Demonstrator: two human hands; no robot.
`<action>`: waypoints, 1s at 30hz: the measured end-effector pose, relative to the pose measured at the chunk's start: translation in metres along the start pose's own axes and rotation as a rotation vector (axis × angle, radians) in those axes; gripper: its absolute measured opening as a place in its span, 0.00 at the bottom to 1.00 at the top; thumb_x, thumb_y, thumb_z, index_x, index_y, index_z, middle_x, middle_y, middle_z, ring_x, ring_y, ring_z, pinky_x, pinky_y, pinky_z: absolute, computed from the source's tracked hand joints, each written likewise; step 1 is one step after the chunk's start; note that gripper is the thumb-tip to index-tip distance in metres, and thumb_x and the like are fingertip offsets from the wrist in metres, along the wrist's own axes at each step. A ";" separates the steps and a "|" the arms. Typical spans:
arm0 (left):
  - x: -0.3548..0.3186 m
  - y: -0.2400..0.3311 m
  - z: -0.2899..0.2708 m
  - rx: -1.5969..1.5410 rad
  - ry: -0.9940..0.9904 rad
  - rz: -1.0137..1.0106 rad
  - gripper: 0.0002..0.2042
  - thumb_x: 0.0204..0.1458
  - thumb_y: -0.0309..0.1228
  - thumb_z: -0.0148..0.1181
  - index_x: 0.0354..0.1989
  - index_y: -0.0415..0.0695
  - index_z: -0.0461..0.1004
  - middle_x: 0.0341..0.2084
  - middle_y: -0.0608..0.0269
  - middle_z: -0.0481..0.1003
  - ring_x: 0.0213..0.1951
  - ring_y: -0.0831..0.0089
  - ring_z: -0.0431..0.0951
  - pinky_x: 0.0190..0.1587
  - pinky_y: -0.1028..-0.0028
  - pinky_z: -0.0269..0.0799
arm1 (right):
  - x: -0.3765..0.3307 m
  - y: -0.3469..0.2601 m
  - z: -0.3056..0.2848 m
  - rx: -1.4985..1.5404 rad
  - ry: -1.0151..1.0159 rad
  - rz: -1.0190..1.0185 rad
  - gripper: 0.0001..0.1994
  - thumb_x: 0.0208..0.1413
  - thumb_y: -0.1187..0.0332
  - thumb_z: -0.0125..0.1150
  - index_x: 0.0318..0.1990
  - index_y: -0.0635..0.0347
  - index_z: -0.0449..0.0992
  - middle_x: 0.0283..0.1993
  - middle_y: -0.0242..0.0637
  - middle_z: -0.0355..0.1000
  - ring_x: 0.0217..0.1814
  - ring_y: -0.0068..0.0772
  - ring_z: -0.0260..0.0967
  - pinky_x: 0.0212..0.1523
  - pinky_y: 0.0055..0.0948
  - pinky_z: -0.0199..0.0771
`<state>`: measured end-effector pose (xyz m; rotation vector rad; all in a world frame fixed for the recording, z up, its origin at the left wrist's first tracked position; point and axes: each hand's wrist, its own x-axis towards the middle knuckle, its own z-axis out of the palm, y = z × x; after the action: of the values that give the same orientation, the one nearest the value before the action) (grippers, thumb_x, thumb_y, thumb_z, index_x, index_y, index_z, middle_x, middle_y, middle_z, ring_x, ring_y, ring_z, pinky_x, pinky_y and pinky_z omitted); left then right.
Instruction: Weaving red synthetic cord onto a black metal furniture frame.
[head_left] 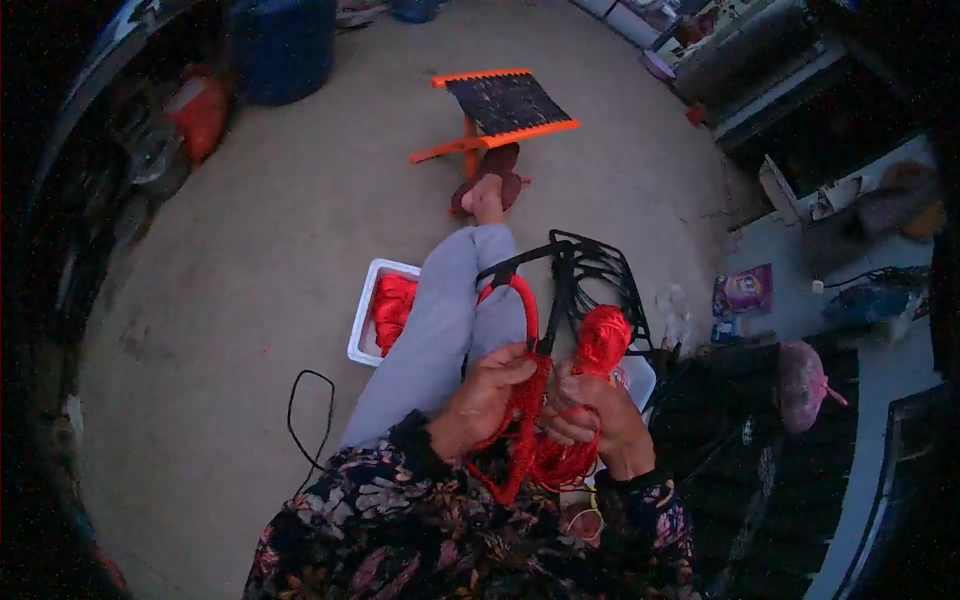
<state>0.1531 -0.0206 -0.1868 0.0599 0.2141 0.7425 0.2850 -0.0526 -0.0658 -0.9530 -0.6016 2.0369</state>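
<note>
Over my lap, my left hand (487,393) is closed on a red crocheted strip (528,425), fingers pinching its upper part. Close beside it on the right, my right hand (603,420) has its fingers curled round red cord (565,458), some of which hangs in loops below. Just above that hand sits a red skein of cord (604,338); whether the hand touches it I cannot tell. A red tube-like arch (528,300) rises above the strip, next to black strips joined to a black wire-like frame (615,275). Any small tool between my fingers is hidden.
Left of my legs stands a white tray (357,335) holding red skeins. Ahead is an orange folding stool (520,130) with a dark seat. A blue barrel (282,50) stands far left, a black cable loop (291,410) lies on the floor, and a purple packet (745,290) is at right.
</note>
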 end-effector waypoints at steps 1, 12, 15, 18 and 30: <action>0.000 0.000 0.000 0.008 -0.031 0.000 0.12 0.54 0.24 0.54 0.48 0.41 0.68 0.39 0.63 0.74 0.44 0.75 0.74 0.50 0.74 0.67 | 0.001 0.000 0.001 0.015 0.017 -0.002 0.05 0.57 0.65 0.53 0.36 0.53 0.67 0.13 0.21 0.50 0.10 0.19 0.48 0.15 0.24 0.53; -0.010 0.011 0.017 0.444 0.202 0.265 0.22 0.50 0.24 0.57 0.55 0.38 0.63 0.48 0.60 0.70 0.47 0.70 0.71 0.51 0.70 0.67 | 0.007 -0.012 0.015 -0.127 0.030 -0.001 0.09 0.54 0.68 0.59 0.39 0.57 0.67 0.19 0.24 0.62 0.15 0.16 0.55 0.15 0.19 0.55; -0.022 0.025 0.030 0.918 0.226 0.542 0.20 0.47 0.25 0.60 0.50 0.40 0.67 0.47 0.61 0.69 0.45 0.69 0.71 0.50 0.70 0.65 | -0.008 -0.025 0.017 -0.344 0.240 0.004 0.10 0.50 0.69 0.62 0.38 0.57 0.68 0.21 0.25 0.64 0.15 0.17 0.57 0.15 0.20 0.56; -0.019 0.034 0.054 1.505 0.022 0.832 0.15 0.44 0.26 0.62 0.42 0.40 0.72 0.43 0.62 0.71 0.42 0.68 0.72 0.47 0.68 0.65 | -0.009 -0.043 0.015 -0.537 0.250 -0.060 0.12 0.46 0.71 0.66 0.36 0.58 0.69 0.24 0.27 0.66 0.22 0.17 0.62 0.21 0.19 0.59; -0.007 0.045 0.064 0.985 0.230 0.544 0.13 0.58 0.31 0.49 0.25 0.35 0.72 0.25 0.58 0.74 0.32 0.71 0.74 0.41 0.73 0.68 | -0.053 -0.081 -0.040 0.055 0.010 -1.039 0.12 0.62 0.62 0.46 0.26 0.53 0.61 0.12 0.24 0.51 0.10 0.18 0.48 0.16 0.25 0.54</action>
<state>0.1324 0.0092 -0.1173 1.0030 0.7912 1.1240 0.3754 -0.0461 -0.0127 -0.4407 -0.8065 1.1025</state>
